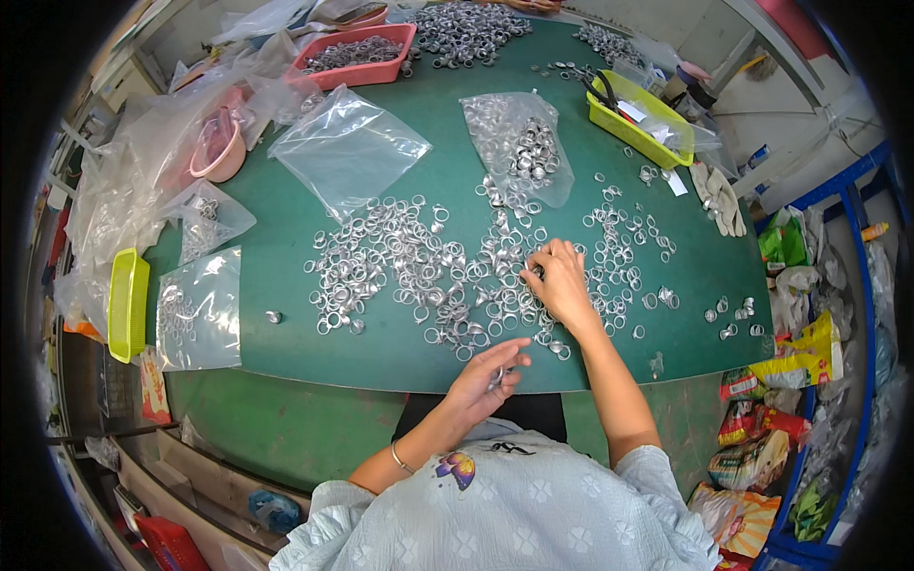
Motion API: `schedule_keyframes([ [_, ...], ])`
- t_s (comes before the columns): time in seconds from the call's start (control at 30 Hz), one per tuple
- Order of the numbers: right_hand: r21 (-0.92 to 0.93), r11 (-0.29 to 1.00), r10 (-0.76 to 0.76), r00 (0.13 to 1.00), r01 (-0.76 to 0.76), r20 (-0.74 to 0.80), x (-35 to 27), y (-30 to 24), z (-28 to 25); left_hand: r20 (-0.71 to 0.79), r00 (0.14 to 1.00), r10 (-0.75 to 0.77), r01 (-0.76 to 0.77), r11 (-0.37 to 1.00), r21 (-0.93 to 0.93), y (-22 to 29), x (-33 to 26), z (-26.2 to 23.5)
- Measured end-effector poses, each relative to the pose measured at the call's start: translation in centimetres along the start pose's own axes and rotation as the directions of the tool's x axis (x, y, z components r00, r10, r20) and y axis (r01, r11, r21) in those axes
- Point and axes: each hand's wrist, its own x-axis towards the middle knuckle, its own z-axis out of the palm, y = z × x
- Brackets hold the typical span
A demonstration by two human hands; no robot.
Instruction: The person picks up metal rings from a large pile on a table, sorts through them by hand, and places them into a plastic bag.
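Right hand pinched into silver ring heap at counter centre, grip narrow. Left hand, at 6 o'clock edge, held few rings in closed grip. Risk: rings near edge likely knocked off; open bag at 12 could spill.

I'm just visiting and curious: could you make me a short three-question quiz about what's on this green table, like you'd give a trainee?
1. True or false: the right hand reaches into the spread of silver rings on the green table.
2. Which colour is the tray of rings at the far left? A) pink B) blue C) black
3. What does the left hand hold near the table's edge?

Key
1. True.
2. A.
3. A small silver ring, pinched in its fingers.
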Motion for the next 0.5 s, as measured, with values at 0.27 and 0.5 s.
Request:
schedule_keyframes([
  [0.27,0.649,0.760,-0.258,0.930,0.027,0.263,-2.0,-0.8,-5.5,-0.047,0.993,0.104,-0.108,0.989,-0.105,0.9,-0.7,2.7],
  [0.5,0.364,0.931,-0.112,0.977,0.039,0.180,-5.5,2.8,-6.3,0.018,0.999,-0.035,0.036,0.998,-0.061,-0.4,0.9,-0.9],
])
